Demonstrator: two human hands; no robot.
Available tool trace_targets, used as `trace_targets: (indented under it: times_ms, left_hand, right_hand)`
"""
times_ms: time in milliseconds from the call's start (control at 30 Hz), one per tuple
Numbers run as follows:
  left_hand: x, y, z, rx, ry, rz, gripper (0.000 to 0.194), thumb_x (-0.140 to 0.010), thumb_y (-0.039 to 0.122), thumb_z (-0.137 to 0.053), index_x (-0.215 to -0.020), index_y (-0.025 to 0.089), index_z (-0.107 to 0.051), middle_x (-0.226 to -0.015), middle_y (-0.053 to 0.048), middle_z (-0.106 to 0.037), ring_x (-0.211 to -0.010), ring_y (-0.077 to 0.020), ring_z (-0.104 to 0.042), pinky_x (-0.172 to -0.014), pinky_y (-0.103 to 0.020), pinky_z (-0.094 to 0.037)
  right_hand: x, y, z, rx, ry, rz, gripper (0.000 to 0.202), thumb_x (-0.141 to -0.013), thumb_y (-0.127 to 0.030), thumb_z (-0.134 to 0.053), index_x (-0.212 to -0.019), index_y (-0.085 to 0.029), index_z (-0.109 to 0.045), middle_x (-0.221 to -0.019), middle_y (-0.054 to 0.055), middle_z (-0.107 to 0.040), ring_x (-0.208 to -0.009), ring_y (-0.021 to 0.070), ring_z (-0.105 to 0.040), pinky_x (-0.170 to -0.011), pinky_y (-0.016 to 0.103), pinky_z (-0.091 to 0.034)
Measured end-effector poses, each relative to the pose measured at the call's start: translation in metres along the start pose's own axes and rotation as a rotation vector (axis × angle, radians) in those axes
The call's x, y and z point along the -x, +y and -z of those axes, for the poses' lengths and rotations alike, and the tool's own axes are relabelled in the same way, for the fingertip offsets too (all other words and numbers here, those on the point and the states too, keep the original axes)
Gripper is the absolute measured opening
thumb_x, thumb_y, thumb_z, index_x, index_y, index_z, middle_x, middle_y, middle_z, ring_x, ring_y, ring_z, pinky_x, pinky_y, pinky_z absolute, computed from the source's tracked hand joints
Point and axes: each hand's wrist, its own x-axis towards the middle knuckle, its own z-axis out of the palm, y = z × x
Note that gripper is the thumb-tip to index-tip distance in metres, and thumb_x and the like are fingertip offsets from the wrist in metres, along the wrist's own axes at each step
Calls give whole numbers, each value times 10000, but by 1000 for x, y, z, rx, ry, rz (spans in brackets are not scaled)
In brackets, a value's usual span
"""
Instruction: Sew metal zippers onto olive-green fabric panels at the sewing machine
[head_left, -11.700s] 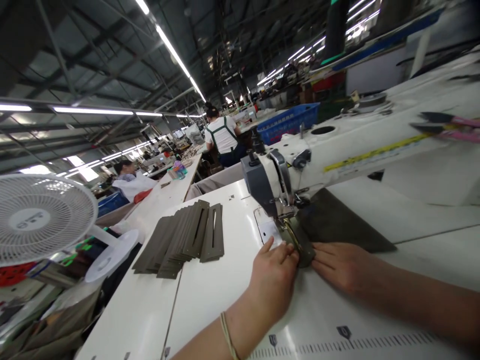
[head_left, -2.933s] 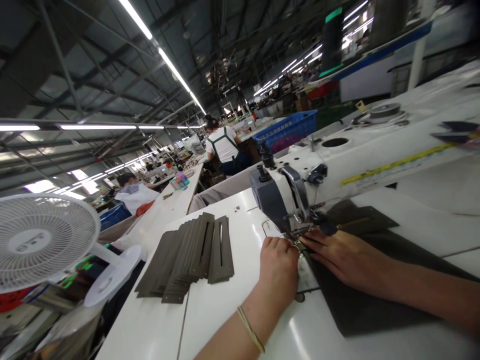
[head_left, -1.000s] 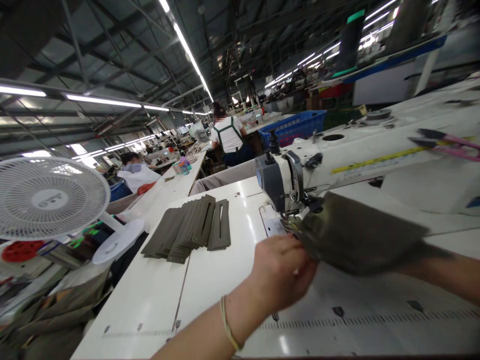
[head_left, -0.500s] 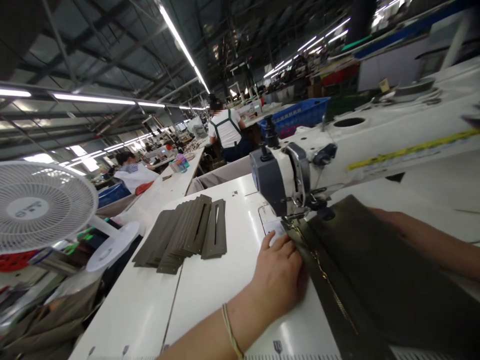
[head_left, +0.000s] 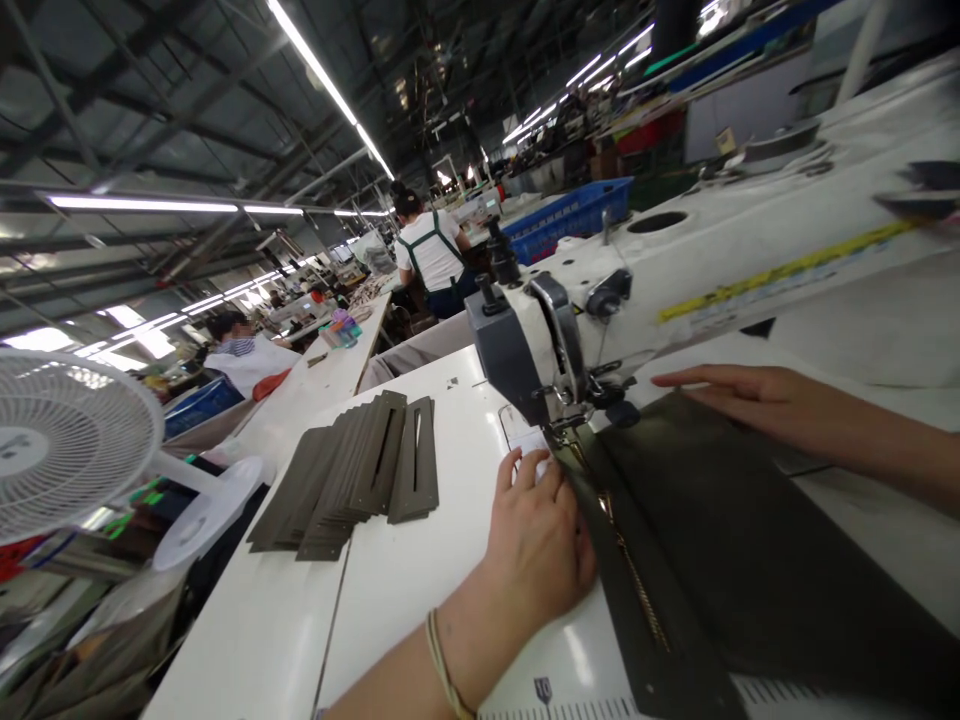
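Under the needle of the white and grey sewing machine (head_left: 517,340) lies an olive-brown fabric panel (head_left: 735,520), with a matching strip (head_left: 637,620) along its left side. A gold-toothed zipper (head_left: 626,550) shows in the strip's slot. My left hand (head_left: 536,540) rests palm down at the strip's left edge, close to the presser foot, its fingers slightly bent and apart; its thumb is mostly hidden. With fingers stretched out, my right hand (head_left: 739,390) lies at the panel's far edge, right of the machine head.
Slotted olive pieces (head_left: 337,475) lie fanned out on the white table (head_left: 405,600). A white fan (head_left: 67,440) stands at left. A person in a white shirt (head_left: 435,250) sits ahead, near a blue crate (head_left: 570,215); another person (head_left: 247,355) is at far left.
My right hand has come further into view, with its fingers now stretched at the panel's far edge. The camera has turned slightly right. My left hand stays beside the strip.
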Motion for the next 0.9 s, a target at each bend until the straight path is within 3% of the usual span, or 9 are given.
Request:
trace_targets:
  times_ms: [67, 133, 267, 433, 500, 567, 633, 767, 900]
  left_hand:
    - [-2, 1, 2, -22, -11, 7, 264, -698, 226, -563, -926, 139, -665, -1006, -146, -678, -1069, -344, -551, -1102, -569, -336]
    - [-3, 3, 3, -27, -9, 12, 243, -687, 229, -567, -892, 142, -663, -965, -141, -674, -1004, -334, -560, -1086, -564, -355]
    - [-2, 5, 1, -16, 11, 26, 245, -671, 212, -568, -888, 139, -655, -940, -135, -667, -950, -318, -559, -1033, -541, -408]
    - [0, 5, -2, 0, 41, 35, 229, -673, 193, -562, -885, 168, -645, -941, -116, -663, -956, -307, -557, -1004, -530, -427]
    - [0, 4, -2, 2, 43, 33, 226, -671, 197, -566, -881, 173, -643, -939, -113, -663, -958, -304, -557, -1012, -528, -424]
    - [0, 3, -3, -2, 42, 23, 210, -672, 207, -572, -866, 169, -645, -926, -113, -662, -947, -302, -560, -1013, -525, -423]
    - [-1, 2, -3, -7, 43, 8, 185, -678, 219, -580, -842, 163, -646, -908, -114, -661, -926, -299, -564, -1004, -520, -429]
    - [-1, 2, -6, 5, 77, 7, 156, -684, 224, -595, -818, 155, -638, -893, -113, -660, -909, -291, -566, -973, -504, -449]
    - [2, 5, -8, 36, 124, 34, 155, -683, 202, -587, -828, 157, -621, -911, -110, -654, -914, -290, -567, -958, -512, -465]
  right_hand:
    - [0, 0, 2, -128, -122, -27, 468, -920, -502, -441, -1179, -182, -662, -984, 79, -745, -870, 205, -699, -754, 281, -507]
    - [-1, -1, 4, -150, -164, -18, 429, -909, -484, -449, -1111, -176, -668, -953, 82, -746, -846, 205, -698, -740, 282, -505]
    - [-3, -6, 8, 85, -110, 38, 395, -901, -429, -387, -965, -166, -675, -809, 61, -725, -734, 189, -674, -667, 273, -479]
    - [-9, -19, 9, 260, -81, 13, 585, -977, -453, -179, -869, -139, -660, -627, 59, -659, -558, 176, -621, -558, 276, -436]
    - [-9, -24, 4, 389, -72, 31, 514, -976, -479, -274, -792, -170, -642, -682, 81, -686, -628, 208, -654, -583, 292, -433]
    - [-6, -27, -2, 528, -45, 70, 362, -960, -412, -385, -797, -190, -620, -765, 107, -709, -721, 251, -670, -614, 316, -412]
    - [0, -29, -8, 633, -27, 108, 255, -961, -317, -404, -844, -193, -593, -739, 111, -699, -690, 264, -658, -597, 329, -370]
    - [7, -36, -10, 794, -24, 184, 230, -980, -233, -386, -892, -164, -587, -627, 98, -653, -596, 269, -633, -567, 343, -343]
    - [11, -53, -20, 991, 114, 431, 260, -953, -128, -398, -870, -105, -644, -837, 189, -686, -824, 320, -649, -726, 430, -441]
